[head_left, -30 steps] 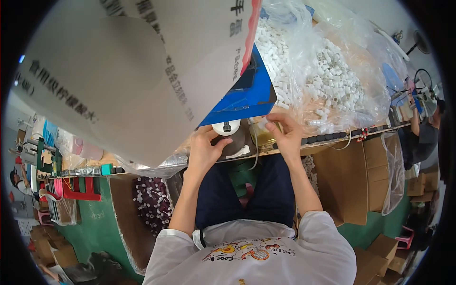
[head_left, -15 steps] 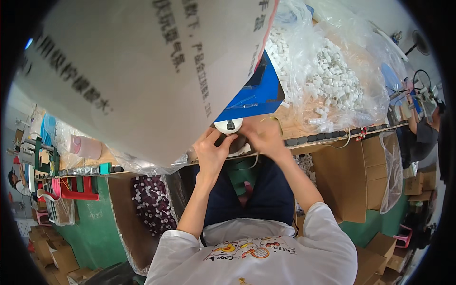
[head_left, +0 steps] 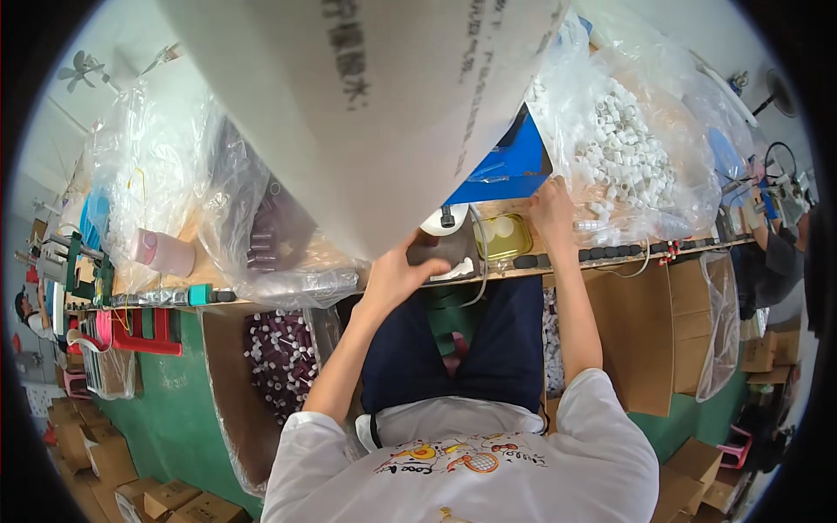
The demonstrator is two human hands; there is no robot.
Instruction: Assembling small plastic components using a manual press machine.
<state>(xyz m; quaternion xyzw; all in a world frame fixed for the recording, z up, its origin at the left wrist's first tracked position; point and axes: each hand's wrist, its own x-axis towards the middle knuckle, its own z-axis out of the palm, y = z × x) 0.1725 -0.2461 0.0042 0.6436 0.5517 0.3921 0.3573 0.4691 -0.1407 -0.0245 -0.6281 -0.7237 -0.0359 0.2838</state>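
Note:
I sit at a wooden bench (head_left: pixel 610 261). My left hand (head_left: pixel 394 277) is closed on a dark block (head_left: pixel 438 251) at the bench's front edge, just below a small white round part (head_left: pixel 443 220). My right hand (head_left: pixel 553 209) reaches farther back to the foot of a clear bag (head_left: pixel 697 139) heaped with small white cylinders (head_left: pixel 623 148). Its fingertips touch the loose white pieces, but I cannot make out whether they hold one. A large white printed sheet (head_left: pixel 384 105) hangs across the top and hides the bench behind my left hand.
A yellow-green tray (head_left: pixel 506 235) lies between my hands, with a blue tray (head_left: pixel 510 161) behind it. Clear bags (head_left: pixel 261 227) lie at the left by a pink cup (head_left: pixel 164 253). A box of dark maroon cylinders (head_left: pixel 279 349) stands under the bench. Another person (head_left: pixel 776 253) works at the right.
My hands were together at the dark block. The right hand has moved right and back to the bag of white cylinders. The view has tilted, showing more of the left bench.

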